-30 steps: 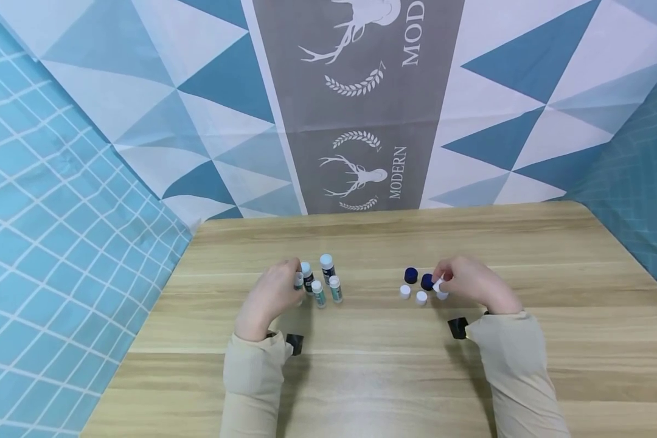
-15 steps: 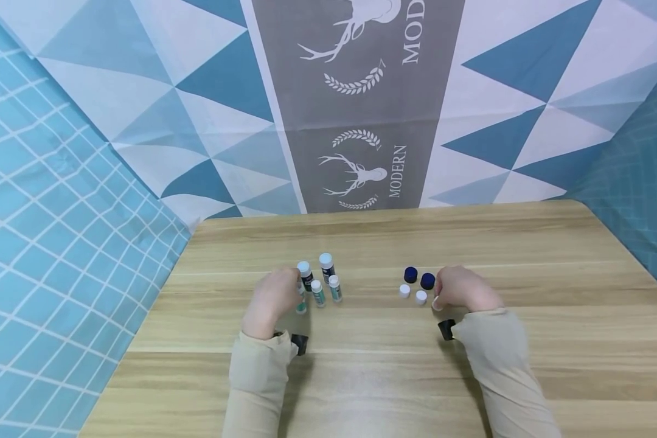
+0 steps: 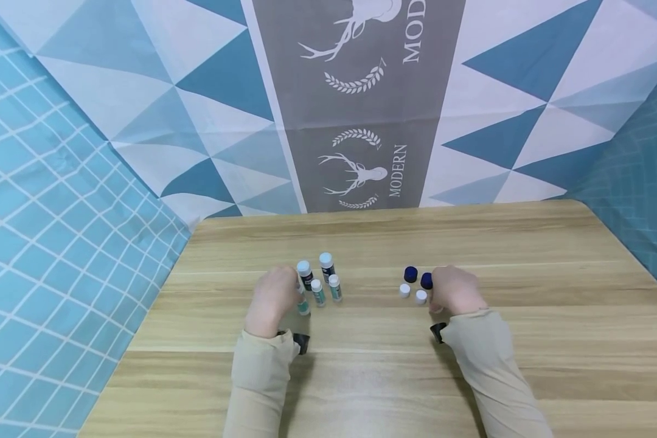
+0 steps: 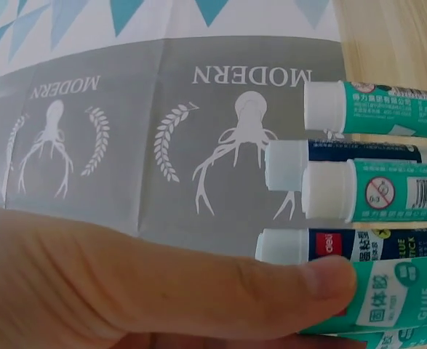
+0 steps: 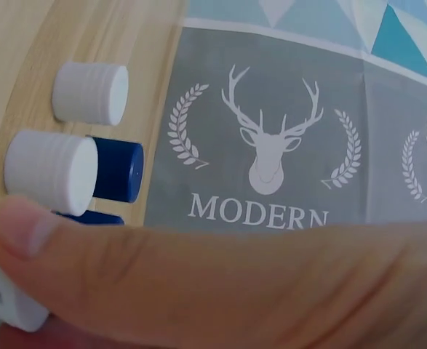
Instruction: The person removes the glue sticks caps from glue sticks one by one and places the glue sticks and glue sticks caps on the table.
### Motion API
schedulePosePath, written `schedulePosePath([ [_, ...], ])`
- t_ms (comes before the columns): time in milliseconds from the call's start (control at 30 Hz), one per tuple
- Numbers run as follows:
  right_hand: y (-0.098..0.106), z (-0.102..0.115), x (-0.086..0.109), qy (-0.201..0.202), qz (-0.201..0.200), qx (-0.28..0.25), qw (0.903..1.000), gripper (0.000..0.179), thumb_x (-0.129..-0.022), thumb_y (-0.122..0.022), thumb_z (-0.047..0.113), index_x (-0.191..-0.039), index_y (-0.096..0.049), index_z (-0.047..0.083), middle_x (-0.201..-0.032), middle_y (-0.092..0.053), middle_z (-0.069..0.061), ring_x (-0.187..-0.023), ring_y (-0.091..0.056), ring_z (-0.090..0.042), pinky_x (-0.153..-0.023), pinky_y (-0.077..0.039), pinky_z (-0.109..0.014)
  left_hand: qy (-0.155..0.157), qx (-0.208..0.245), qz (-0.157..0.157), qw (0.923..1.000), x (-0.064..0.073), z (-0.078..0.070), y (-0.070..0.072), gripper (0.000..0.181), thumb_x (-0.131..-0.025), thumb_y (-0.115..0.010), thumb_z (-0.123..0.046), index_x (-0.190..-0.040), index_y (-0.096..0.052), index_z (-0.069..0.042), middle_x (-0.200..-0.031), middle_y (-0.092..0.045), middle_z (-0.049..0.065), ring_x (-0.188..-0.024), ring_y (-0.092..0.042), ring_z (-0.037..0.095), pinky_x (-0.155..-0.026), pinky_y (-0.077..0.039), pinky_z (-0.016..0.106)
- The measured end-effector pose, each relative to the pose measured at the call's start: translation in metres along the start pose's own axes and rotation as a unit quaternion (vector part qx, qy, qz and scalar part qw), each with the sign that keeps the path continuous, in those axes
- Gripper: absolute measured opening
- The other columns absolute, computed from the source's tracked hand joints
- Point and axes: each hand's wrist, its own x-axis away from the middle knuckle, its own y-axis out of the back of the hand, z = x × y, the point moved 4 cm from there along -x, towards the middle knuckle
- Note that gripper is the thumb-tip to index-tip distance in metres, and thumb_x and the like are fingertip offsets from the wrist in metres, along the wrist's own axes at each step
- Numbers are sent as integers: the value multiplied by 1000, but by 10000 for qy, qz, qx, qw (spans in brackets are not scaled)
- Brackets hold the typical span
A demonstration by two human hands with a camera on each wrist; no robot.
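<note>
My left hand [image 3: 274, 299] grips a green-labelled glue stick [image 4: 391, 294], its thumb lying along the upper end. Close beside it stand two dark blue glue sticks [image 3: 305, 275] with white tops and two more green glue sticks [image 3: 336, 288], all upright. At the right, my right hand [image 3: 455, 291] pinches a white cap [image 5: 13, 294] between thumb and fingers; the head view hides most of that cap. Two white caps [image 3: 421, 297] and two dark blue caps [image 3: 427, 280] sit on the table just left of this hand.
The wooden table [image 3: 372, 377] reaches back to a patterned cloth [image 3: 361, 109] with deer prints. A blue checked cloth [image 3: 60, 243] borders the left side and a teal cloth [image 3: 635, 213] the right. Black wrist mounts [image 3: 301, 344] hang under the sleeves.
My right hand has come left and toward me, lowering beside the loose caps with the white cap. My left hand has shifted slightly right and nearer, bringing the green glue stick into sight.
</note>
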Motion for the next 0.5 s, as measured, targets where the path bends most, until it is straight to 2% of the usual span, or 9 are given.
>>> schedulePosePath([
  [67,0,1,1,-22,54,-23,10000,25,-62,-78,14,-78,-63,2,-78,-61,-10,-66,-53,-22,-55,-47,-35,-31,-127,59,9999,-1,-1,-1,7,-72,-70,-1,-72,-63,-3,-65,-55,3,-56,-49,13,-51,-43,25],
  [167,0,2,2,-17,87,-86,9999,25,-61,-77,11,-77,-62,1,-76,-60,-10,-66,-52,-23,-56,-46,-34,-99,-334,103,9993,-2,-4,-4,17,-75,-64,2,-63,-55,-6,-55,-41,0,-49,-38,12,-44,-33,22],
  [233,-1,2,2,-39,135,-139,9998,23,-61,-77,10,-77,-63,1,-75,-59,-9,-66,-52,-22,-55,-46,-32,-151,-453,36,9989,-2,-5,-4,22,-75,-62,4,-59,-52,-7,-52,-37,-1,-47,-36,11,-42,-30,21],
  [500,-1,2,4,-108,303,-264,9991,22,-61,-78,11,-77,-64,2,-74,-60,-7,-66,-53,-21,-56,-46,-31,-163,-777,-371,9962,-2,-8,-4,23,-74,-62,3,-57,-50,-7,-56,-46,2,-49,-42,13,-42,-35,24],
])
